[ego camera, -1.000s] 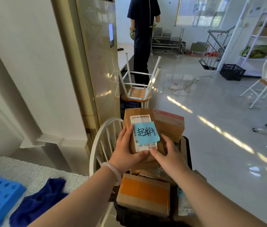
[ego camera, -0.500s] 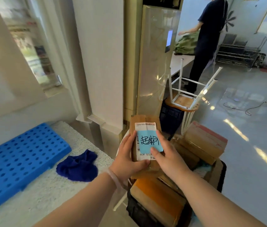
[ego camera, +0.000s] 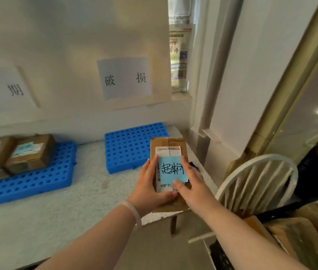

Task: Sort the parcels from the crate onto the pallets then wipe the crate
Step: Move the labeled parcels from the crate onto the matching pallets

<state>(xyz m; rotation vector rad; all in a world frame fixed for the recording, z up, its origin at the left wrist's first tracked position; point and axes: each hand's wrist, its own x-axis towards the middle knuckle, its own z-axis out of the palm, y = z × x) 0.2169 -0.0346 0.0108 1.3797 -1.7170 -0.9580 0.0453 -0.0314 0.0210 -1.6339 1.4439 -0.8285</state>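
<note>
Cardboard parcel [ego camera: 168, 145] gripped in both hands

The left hand [ego camera: 150, 190] clasps its left edge, the right hand [ego camera: 193, 184] its right side; a blue note [ego camera: 172, 169] sits on its label; it hangs just before the right pallet [ego camera: 132, 145]; two boxes [ego camera: 27, 152] lie on the left pallet [ego camera: 33, 182].

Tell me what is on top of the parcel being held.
A white shipping label lies on the parcel, with a blue handwritten note stuck over it. The note, the left hand and the right hand cover most of the label's print.
</note>
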